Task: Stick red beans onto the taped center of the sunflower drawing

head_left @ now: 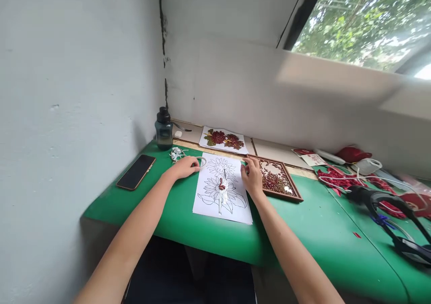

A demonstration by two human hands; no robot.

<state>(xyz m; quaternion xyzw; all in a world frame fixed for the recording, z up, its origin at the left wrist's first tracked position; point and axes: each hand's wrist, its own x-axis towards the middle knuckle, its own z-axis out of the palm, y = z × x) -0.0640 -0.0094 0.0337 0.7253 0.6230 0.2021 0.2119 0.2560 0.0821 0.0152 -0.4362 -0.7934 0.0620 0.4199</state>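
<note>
Table: green, under left hand (186, 167) and right hand (252, 177).
Sheet: white, line-drawn flowers (204, 206), between the hands; left fingertips at its left edge, right fingers over its right edge.
Tray: brown-rimmed (283, 196), just right of right hand, near corner partly hidden by it; dark red beans (276, 182) spread inside.
Picture: flowers filled in dark red and green (225, 138), lying beyond both hands.
Phone: dark screen up (136, 171), left of left hand.
Bottle: upright, black cap (164, 131), beyond and left of left hand.
Right grip: fingers bent; cannot tell whether tips meet or pinch anything.
Left grip: fingers curled beside a loop of white cable (175, 154); cannot tell whether closed on it.
Bean cluster: small, reddish (222, 187), at lower bloom's centre, between the hands.
</note>
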